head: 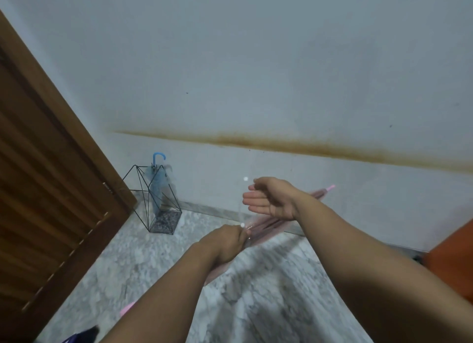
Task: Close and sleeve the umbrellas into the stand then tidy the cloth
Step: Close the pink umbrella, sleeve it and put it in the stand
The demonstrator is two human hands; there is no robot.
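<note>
The two bare forearms fill the near view, reaching forward over the marble floor [158,260]. The left hand [225,242] is clenched around the pink umbrella [271,226] at its folded canopy, gripping it mid-length; the right hand [271,199] hovers just above the same umbrella, fingers straight and relaxed, grasping nothing I can make out, though a thin clear sleeve may hang between the hands, too faint to be sure. The pink umbrella's long axis runs diagonally, from beneath the left forearm up and away to its pink tip [330,187] beyond the right wrist, so the left hand is the one that controls it. The wire stand [153,201] sits well apart, ahead and to the left of the left hand, against the wall beside the wooden door [51,163], and already holds a blue umbrella [158,181] upright, handle up. To reach the stand, I judge the pink umbrella must swing left and tip upright; nothing lies between. An orange object [450,260] sits to the right of the right arm.
</note>
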